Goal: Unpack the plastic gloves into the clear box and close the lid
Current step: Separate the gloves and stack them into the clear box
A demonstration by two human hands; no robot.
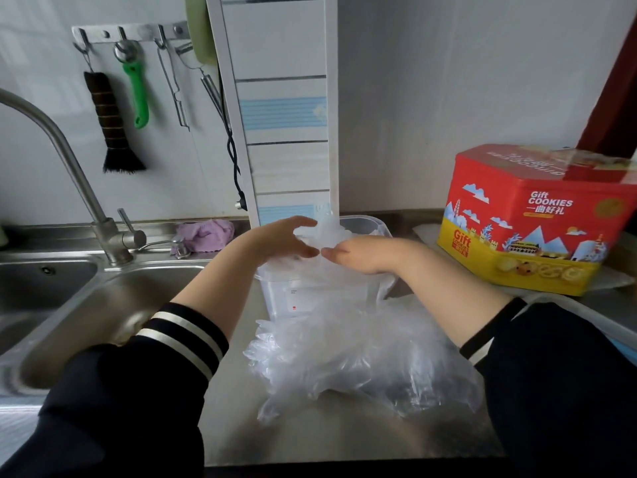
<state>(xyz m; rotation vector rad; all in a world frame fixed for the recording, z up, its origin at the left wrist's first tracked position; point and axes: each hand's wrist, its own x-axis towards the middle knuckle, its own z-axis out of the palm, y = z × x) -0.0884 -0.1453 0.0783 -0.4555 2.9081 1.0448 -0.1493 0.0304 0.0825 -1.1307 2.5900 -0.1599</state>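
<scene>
Plastic gloves (358,360) hide the clear box (365,224); both hands' grips unclear.

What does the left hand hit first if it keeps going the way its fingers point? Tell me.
The left hand points right, toward the right hand. It would probably meet the bunch of plastic gloves held between them over the clear box, then the right fingertips; depth is unclear.

A red cookie tin (531,219) sits right; sink (86,305), faucet (69,167), purple cloth (206,234) left.
</scene>
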